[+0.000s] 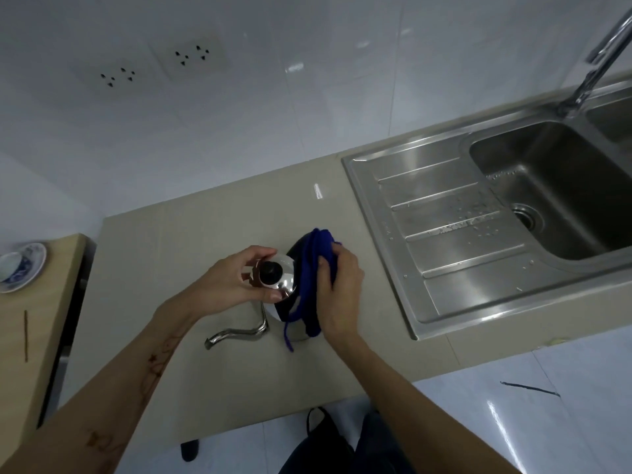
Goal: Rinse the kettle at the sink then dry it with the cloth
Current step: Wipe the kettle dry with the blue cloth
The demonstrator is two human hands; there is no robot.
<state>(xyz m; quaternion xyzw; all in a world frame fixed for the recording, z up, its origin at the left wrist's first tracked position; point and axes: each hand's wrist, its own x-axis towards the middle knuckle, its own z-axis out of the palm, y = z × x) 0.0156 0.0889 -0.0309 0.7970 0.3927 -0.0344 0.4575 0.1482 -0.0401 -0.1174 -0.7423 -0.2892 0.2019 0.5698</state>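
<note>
A shiny steel kettle [283, 283] with a black lid knob and a long curved spout [236, 334] stands on the beige counter [178, 268], left of the sink. My left hand [232, 280] grips the kettle's lid and top from the left. My right hand [337, 285] presses a dark blue cloth [313, 268] against the kettle's right side; the cloth drapes over that side and hides most of the body. The spout points toward the front left.
A steel sink [547, 186] with a wet drainboard [455, 241] and a tall tap [595, 63] lies to the right. A blue-patterned saucer with a cup [20, 266] sits on a lower wooden surface at left. Wall sockets [154, 66] are behind. Tiled floor lies below the counter edge.
</note>
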